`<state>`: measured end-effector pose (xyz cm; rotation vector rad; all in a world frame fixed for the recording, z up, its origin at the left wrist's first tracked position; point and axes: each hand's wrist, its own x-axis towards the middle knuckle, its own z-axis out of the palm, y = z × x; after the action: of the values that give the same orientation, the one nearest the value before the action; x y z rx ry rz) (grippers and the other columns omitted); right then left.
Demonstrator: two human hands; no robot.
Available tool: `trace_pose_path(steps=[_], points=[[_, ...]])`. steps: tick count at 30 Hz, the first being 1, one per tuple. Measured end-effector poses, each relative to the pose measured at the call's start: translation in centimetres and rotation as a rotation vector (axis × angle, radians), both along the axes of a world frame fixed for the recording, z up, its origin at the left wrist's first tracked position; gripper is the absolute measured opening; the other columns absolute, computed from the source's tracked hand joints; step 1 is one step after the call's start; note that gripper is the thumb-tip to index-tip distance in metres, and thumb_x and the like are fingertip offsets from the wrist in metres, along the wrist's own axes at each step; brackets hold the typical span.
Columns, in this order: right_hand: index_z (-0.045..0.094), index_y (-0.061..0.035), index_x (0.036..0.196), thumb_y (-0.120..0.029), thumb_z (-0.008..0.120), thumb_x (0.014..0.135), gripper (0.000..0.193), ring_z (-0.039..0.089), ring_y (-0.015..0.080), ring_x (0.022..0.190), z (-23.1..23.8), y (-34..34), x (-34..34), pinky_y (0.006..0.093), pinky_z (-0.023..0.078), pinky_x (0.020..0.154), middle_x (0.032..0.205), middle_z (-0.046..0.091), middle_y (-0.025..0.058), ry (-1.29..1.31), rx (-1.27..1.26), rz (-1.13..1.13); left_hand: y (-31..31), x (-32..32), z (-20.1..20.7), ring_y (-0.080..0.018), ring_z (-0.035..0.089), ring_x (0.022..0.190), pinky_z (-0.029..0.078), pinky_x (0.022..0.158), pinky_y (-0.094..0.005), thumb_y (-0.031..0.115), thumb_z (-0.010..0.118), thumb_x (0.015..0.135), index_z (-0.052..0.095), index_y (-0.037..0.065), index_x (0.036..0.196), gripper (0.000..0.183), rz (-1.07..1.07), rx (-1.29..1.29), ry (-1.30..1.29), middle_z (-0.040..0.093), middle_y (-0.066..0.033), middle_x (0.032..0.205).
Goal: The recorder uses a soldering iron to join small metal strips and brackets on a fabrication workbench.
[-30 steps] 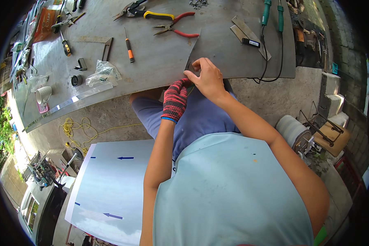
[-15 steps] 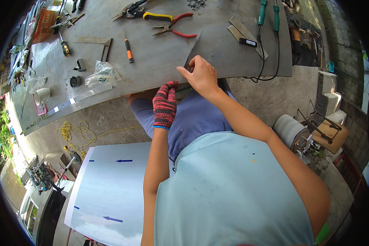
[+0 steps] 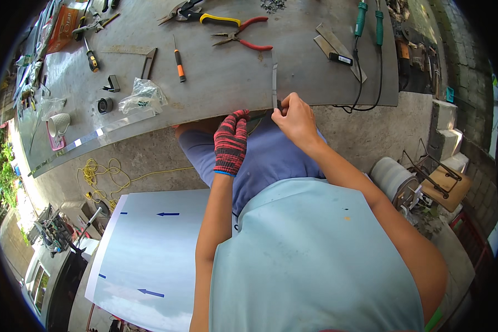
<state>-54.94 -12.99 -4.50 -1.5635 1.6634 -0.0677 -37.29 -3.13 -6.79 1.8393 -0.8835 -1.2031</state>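
Note:
My bare right hand [image 3: 299, 117] is closed at the table's front edge, pinching a thin grey metal strip [image 3: 274, 77]. The strip runs away from me over the tabletop, its far end near the red-handled pliers [image 3: 239, 37]. A small dark piece shows by my right fingertips. To the left, my left hand [image 3: 231, 141] wears a red and black knitted glove. Its fingers are pressed together just below the table edge, and whatever they hold is hidden.
On the grey metal table [image 3: 216, 77] lie yellow-handled snips [image 3: 218, 20], an orange screwdriver [image 3: 179, 63], a try square [image 3: 146, 62], a plastic bag [image 3: 142, 98] and green-handled tools with cords [image 3: 360, 22]. A white mug [image 3: 57, 126] stands near the left corner. Yellow cord [image 3: 97, 177] coils on the floor.
My right hand has moved right and toward me, turning the strip from slanted to nearly straight away from me. My left hand stays by the edge. The whole view has shifted slightly.

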Motion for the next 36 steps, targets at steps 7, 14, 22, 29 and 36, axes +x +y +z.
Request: trace_pose_path(steps=[7, 14, 22, 29, 36], points=[[0.058, -0.0031, 0.096, -0.015, 0.073, 0.084, 0.023, 0.068, 0.0341, 0.088, 0.4, 0.2, 0.1, 0.0457, 0.055, 0.077, 0.096, 0.065, 0.0131, 0.023, -0.408, 0.281, -0.5, -0.6, 0.9, -0.0238, 0.074, 0.101, 0.056, 0.091, -0.0359, 0.011, 0.066, 0.101, 0.074, 0.002, 0.118, 0.021, 0.057, -0.023, -0.102, 0.078, -0.0142, 0.109], [0.058, -0.0064, 0.092, -0.011, 0.073, 0.081, 0.019, 0.064, 0.0272, 0.09, -1.5, -6.0, 4.0, 0.0396, 0.054, 0.077, 0.092, 0.058, 0.0093, -0.042, -0.731, 0.655, -1.8, 1.8, -0.3, -0.0326, 0.07, 0.097, 0.055, 0.092, -0.0429, 0.016, 0.073, 0.095, 0.073, 0.004, 0.112, 0.02, 0.023, -0.11, -0.506, 0.075, -0.0154, 0.103], [0.066, -0.0066, 0.101, -0.014, 0.076, 0.087, 0.019, 0.064, 0.0274, 0.094, -1.0, -9.0, 2.1, 0.0407, 0.052, 0.081, 0.098, 0.063, 0.0087, -0.185, -0.622, 0.694, -4.5, 1.8, -2.0, -0.0334, 0.07, 0.097, 0.055, 0.091, -0.0424, 0.023, 0.075, 0.095, 0.072, 0.006, 0.112, 0.025, 0.233, 0.013, -0.339, 0.074, -0.0166, 0.102], [0.069, -0.005, 0.1, -0.006, 0.07, 0.09, 0.009, 0.063, 0.0303, 0.096, -0.7, -12.7, -4.0, 0.0427, 0.052, 0.085, 0.097, 0.065, 0.009, -0.108, -0.472, 0.462, -7.7, 2.3, 0.4, -0.0339, 0.073, 0.093, 0.055, 0.089, -0.0425, 0.04, 0.072, 0.097, 0.075, 0.002, 0.108, 0.039, 0.136, 0.289, -0.311, 0.077, -0.0186, 0.099], [0.069, -0.0044, 0.099, -0.005, 0.07, 0.09, 0.009, 0.062, 0.0291, 0.095, -0.9, -12.7, -4.8, 0.0412, 0.052, 0.085, 0.096, 0.065, 0.0088, -0.073, -0.436, 0.512, -8.2, 3.0, -0.7, -0.0323, 0.073, 0.094, 0.054, 0.088, -0.0415, 0.043, 0.07, 0.098, 0.077, 0.004, 0.108, 0.041, 0.136, 0.32, -0.269, 0.077, -0.0181, 0.099]])
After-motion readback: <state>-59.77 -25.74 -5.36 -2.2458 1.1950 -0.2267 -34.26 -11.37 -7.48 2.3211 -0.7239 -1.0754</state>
